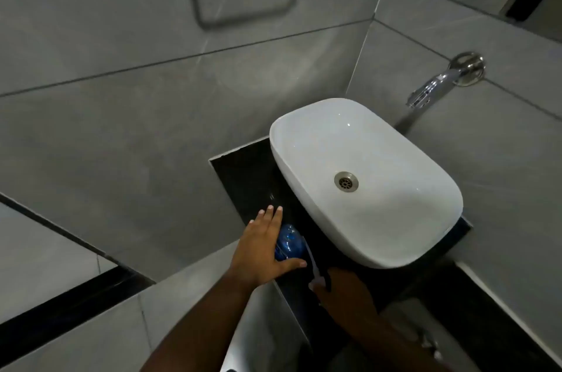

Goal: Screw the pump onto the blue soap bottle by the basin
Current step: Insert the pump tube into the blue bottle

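Dark counter | blue bottle glossy, by basin | L hand grip apart | R hand grip on pump

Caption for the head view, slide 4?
Left hand on blue soap bottle beside basin; right hand holds pump.

2 bare forearms enter the frame from below, ending in the left hand and the right hand. No sleeves, rings, watch or gloves are visible; fingernails are short and unpainted.
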Tool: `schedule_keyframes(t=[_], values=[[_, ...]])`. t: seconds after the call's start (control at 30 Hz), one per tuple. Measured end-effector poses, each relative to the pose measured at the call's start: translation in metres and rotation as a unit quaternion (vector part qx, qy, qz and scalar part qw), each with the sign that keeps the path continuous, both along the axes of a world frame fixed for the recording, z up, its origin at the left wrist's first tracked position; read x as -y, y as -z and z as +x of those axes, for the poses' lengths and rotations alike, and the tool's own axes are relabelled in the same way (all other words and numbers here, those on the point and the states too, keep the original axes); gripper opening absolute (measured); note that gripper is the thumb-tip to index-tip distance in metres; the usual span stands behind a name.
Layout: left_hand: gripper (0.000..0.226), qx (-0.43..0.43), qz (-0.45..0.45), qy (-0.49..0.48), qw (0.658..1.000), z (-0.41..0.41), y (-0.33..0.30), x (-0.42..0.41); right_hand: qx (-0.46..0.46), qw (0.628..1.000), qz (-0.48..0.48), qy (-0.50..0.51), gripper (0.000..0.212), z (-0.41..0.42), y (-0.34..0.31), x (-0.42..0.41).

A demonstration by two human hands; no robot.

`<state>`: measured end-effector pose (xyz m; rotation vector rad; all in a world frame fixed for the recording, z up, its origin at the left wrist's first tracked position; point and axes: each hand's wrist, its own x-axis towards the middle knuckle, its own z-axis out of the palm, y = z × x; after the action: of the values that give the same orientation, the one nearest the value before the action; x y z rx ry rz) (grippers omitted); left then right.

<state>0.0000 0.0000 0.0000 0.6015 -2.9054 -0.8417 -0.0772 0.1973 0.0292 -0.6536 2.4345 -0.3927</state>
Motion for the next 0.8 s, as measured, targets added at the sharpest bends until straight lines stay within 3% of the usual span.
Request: schedule_keyframes(t=[0.13, 0.27, 0.53, 0.8], values=[[0.123, -0.021, -0.043, 0.008, 0.999, -0.003, 0.002, 0.001, -0.007, 0.999, 0.037, 0.028, 0.046, 0.001, 0.005, 0.004], [0.118, -0.019, -0.076, 0.023, 0.997, -0.005, 0.003, 0.005, -0.013, 0.999, 0.014, 0.039, 0.04, 0.001, 0.011, 0.007], [0.116, -0.022, -0.081, 0.024, 0.996, -0.006, 0.008, 0.009, -0.04, 0.978, -0.144, 0.143, 0.023, -0.006, -0.003, 0.011], [0.115, -0.014, -0.084, 0.027, 0.996, -0.009, 0.007, 0.013, -0.034, 0.955, -0.252, 0.155, 0.018, -0.01, -0.018, 0.024]])
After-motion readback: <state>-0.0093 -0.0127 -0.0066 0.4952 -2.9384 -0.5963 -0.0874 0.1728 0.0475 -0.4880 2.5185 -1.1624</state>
